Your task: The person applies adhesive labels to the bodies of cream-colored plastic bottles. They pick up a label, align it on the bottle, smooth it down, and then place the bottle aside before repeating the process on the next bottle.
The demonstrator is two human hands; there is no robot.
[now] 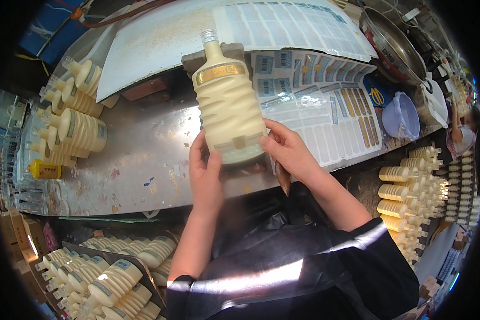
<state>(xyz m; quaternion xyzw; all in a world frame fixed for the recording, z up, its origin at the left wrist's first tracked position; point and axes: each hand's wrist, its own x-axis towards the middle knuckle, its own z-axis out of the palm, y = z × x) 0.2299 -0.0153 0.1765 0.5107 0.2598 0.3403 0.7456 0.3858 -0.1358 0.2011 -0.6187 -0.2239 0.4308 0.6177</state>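
Holding the cream bottle over the table, left hand and right hand half-curled around its base, we see its long axis pointing away, neck slightly left; lilac bucket, contents unclear.

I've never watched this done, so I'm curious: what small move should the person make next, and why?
Perhaps press gently along the grey band with the right thumb, in case an edge is loose. The left fingers and right fingers hold the cream bottle near its base, and that thumb is by the band's right end.
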